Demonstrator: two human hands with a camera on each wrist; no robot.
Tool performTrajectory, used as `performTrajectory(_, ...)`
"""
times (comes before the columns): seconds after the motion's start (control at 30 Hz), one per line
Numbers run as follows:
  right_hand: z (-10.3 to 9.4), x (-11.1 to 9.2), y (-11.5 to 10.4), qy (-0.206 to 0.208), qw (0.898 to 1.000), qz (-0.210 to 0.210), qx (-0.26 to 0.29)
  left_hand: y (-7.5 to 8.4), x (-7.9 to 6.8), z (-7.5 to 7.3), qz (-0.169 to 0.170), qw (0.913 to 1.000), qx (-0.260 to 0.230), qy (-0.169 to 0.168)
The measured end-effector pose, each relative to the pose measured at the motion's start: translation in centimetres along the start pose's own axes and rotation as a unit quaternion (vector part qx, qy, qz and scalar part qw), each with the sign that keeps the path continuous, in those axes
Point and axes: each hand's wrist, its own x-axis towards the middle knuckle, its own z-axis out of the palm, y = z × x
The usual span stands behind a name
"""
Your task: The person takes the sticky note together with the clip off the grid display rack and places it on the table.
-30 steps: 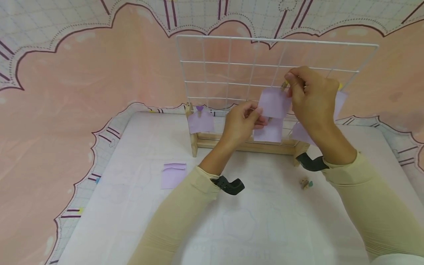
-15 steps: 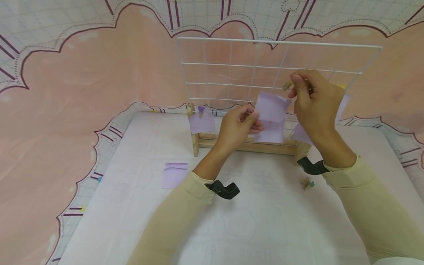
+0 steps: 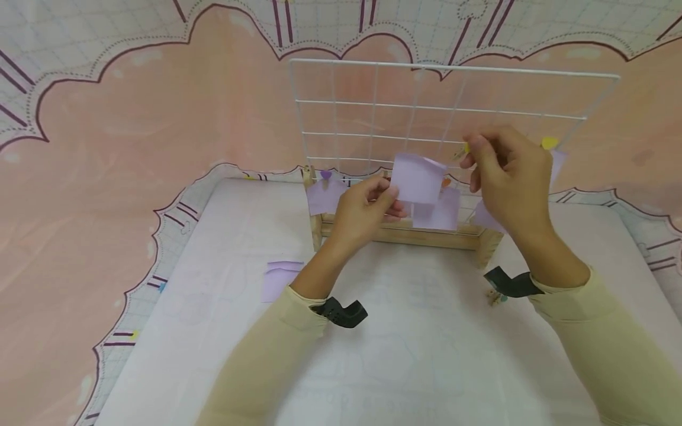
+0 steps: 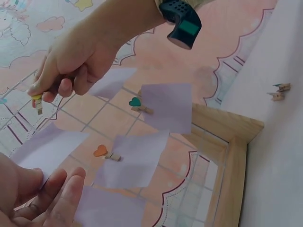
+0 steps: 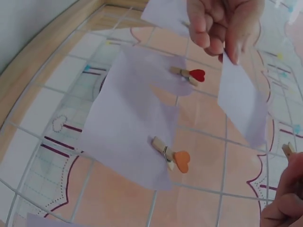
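What matters most here is the gap between the loose sheet of purple paper point(image 3: 418, 179) and the small peg with a yellow heart point(image 4: 38, 106): they are near but apart, the peg lying to the right of the sheet and slightly above its upper right corner in the head view. The left hand point(image 3: 362, 210) pinches the sheet low on its left edge between thumb and fingers, the other fingers loosely bent, so the sheet's free right edge faces the peg. The right hand point(image 3: 514, 177) pinches the heart end of the peg between thumb and fingers, leaving the wooden tip sticking out; whether that tip is spread cannot be told. The peg's long axis slants down and leftwards from the fingers in the head view, roughly towards the sheet. The sheet looks about square, so no long axis stands out; it is held tilted in front of the white wire grid point(image 3: 453, 68), and in the head view it overlaps the hung sheet point(image 5: 125, 118) pegged by an orange heart peg point(image 5: 182, 161). Whether it touches any wire is unclear. Of the 2 hands, the right is nearer to the wires up and right of the sheet; both are well above the counter point(image 3: 415, 367).
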Motion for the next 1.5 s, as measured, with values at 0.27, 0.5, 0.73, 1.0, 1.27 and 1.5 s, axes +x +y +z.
performTrajectory(0.27,-1.8,-1.7,-0.1,-0.119,0.989,0.087,-0.002,-0.9,-1.7,-2.5,0.009,0.9997,0.020,0.008)
performTrajectory(0.5,-3.3,-3.5,0.3,-0.183,0.977,0.107,0.033,-1.1,-3.7,-5.0,-0.009,0.9993,0.031,0.021)
performTrajectory(0.73,-4.5,-5.1,1.0,-0.225,0.968,0.108,0.020,-2.0,-5.9,-7.3,-0.044,0.9972,0.056,0.025)
performTrajectory(1.0,-6.2,-7.5,2.8,-0.262,0.952,0.130,0.087,-4.0,-8.8,-10.4,-0.088,0.9905,0.101,0.032)
performTrajectory(1.27,-7.7,-9.6,4.2,-0.273,0.946,0.149,0.087,-6.2,-12.2,-13.5,-0.133,0.9794,0.143,0.053)
performTrajectory(1.5,-8.9,-11.1,5.5,-0.285,0.942,0.170,0.050,-7.4,-14.6,-15.2,-0.179,0.9667,0.164,0.080)
